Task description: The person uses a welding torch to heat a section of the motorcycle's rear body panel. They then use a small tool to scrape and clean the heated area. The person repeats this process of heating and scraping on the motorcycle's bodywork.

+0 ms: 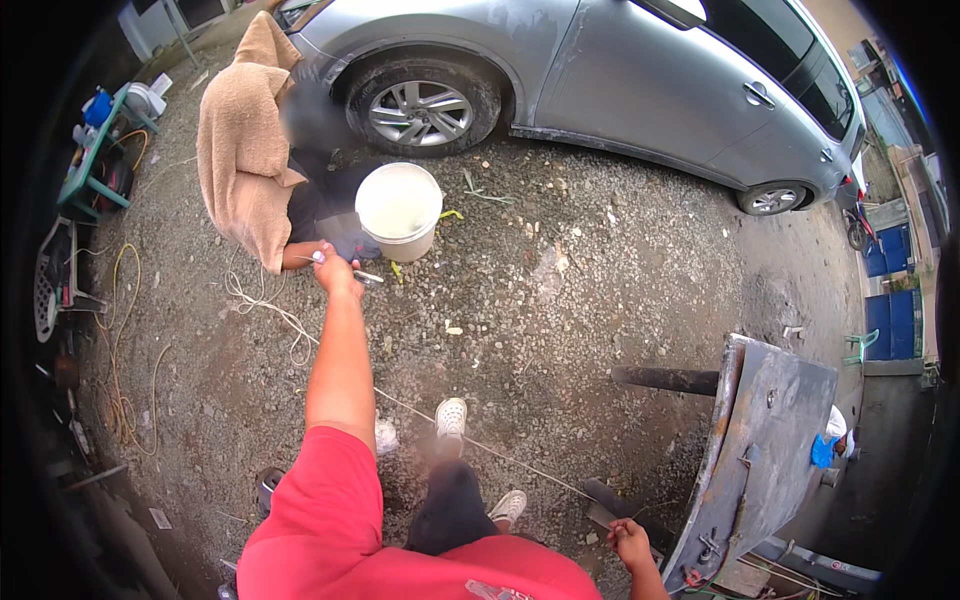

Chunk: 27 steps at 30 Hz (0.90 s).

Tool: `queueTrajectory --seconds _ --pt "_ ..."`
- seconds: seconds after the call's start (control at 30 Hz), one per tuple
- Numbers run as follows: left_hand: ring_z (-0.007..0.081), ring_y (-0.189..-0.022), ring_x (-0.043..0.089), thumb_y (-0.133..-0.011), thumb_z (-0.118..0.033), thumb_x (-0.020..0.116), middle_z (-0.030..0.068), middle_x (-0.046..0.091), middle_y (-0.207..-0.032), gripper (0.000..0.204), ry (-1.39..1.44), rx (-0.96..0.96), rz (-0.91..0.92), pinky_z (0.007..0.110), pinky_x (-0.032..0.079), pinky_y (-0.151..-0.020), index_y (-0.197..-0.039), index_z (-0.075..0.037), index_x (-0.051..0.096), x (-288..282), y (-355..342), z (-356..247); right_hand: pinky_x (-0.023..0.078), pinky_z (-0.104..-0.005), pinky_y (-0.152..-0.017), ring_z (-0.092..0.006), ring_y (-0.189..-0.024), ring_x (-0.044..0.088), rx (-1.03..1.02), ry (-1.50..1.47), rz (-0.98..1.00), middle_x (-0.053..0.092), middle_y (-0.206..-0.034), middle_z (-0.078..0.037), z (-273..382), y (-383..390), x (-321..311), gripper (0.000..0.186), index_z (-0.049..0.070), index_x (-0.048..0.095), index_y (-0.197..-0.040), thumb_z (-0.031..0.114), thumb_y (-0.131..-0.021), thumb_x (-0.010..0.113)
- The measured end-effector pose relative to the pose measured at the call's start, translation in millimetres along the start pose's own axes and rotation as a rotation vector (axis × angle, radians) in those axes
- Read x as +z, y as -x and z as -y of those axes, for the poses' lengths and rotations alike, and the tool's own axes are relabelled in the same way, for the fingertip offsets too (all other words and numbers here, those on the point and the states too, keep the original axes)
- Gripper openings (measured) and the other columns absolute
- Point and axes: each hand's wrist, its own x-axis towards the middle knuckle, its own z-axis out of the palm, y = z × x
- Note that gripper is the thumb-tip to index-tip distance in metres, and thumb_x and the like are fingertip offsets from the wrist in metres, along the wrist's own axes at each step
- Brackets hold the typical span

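Observation:
My left hand (338, 274) is stretched far forward, its fingers closed. A small silvery object (368, 277) sticks out at its right side; its kind is too small to tell. Touching or very near my fingers is the hand (304, 254) of another person, who crouches under a tan towel (245, 150). A white bucket (399, 215) stands just beyond, beside that person. My right hand (630, 546) is low at the right, fingers curled, close to the edge of a worn grey metal panel (770, 430). What it holds, if anything, I cannot make out.
A silver car (640, 90) stands across the back, its front wheel (420, 112) behind the bucket. A pale cord (480, 440) crosses the gravel by my shoes. A yellowish hose (118, 340) and a green table (92, 165) are at the left. A dark pipe (665, 379) juts from the panel.

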Motion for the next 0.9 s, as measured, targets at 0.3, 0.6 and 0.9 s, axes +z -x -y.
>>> queueTrajectory --seconds 0.3,0.6,0.9 --pt "0.0149 -0.067 0.060 -0.113 -0.023 0.057 0.0089 0.064 -0.088 0.025 -0.127 0.072 0.261 0.024 0.053 -0.061 -0.115 0.001 0.056 -71 -95 -59 0.057 -0.0446 -0.089 -0.0350 -0.096 0.074 -0.252 0.228 -0.020 0.076 -0.102 -0.019 45 -35 -17 0.026 0.001 0.070 -0.117 0.013 -0.103 0.052" --pt "0.0081 -0.052 0.046 -0.104 -0.027 0.069 -0.0043 0.046 -0.067 0.017 -0.773 0.046 0.387 0.025 0.034 -0.042 -0.102 -0.014 0.057 -243 124 20 0.054 -0.0535 -0.095 -0.0468 -0.110 0.069 -0.326 0.403 -0.498 0.074 -0.110 -0.027 -6 -61 -179 0.024 0.004 0.072 -0.113 0.020 -0.101 0.058" --pt "0.0449 -0.092 0.073 -0.093 -0.037 0.076 0.0223 0.076 -0.094 0.034 -1.501 0.167 0.796 0.052 0.056 -0.082 -0.103 -0.005 0.073 -490 536 108 0.043 -0.0525 -0.117 -0.0469 -0.140 0.052 -0.419 0.936 -0.735 0.052 -0.153 -0.030 -92 -190 -368 0.072 -0.003 0.041 -0.158 0.018 -0.096 0.070"
